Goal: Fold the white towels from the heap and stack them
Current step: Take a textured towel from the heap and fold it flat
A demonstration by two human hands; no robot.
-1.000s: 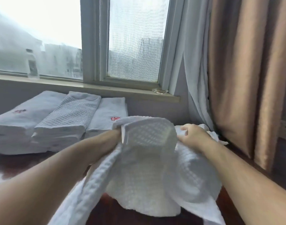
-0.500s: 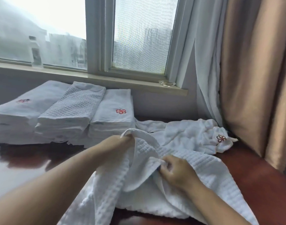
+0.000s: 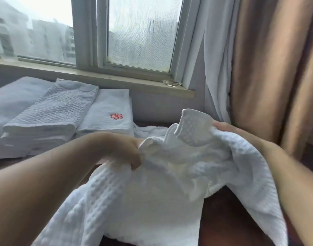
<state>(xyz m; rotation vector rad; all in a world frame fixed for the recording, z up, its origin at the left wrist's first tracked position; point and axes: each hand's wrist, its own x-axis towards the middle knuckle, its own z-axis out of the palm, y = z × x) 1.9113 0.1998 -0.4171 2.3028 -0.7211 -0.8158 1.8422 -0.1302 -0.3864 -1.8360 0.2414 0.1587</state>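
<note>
To the left of the fingers, under the window, three stacks of folded white towels stand on the dark red-brown wooden table [image 3: 223, 213]: a smooth white stack [image 3: 13, 98], a waffle-weave stack [image 3: 51, 112], and a stack topped with a red flower emblem [image 3: 109, 110]. The left hand [image 3: 123, 150] is just in front of the emblem stack. Its fingers [image 3: 135, 162] are clenched round a bunched edge of a white waffle-weave towel [image 3: 161, 189], which hangs crumpled between both hands and trails onto the table. Just behind the fingers lies a heap of loose white towels [image 3: 152, 130]. The right hand [image 3: 228, 129] is raised under the towel's right edge. Cloth covers most of it, so its grip cannot be told. Up and back from it, a small clear glass dish [image 3: 171, 83] sits on the window sill, its contents unreadable.
</note>
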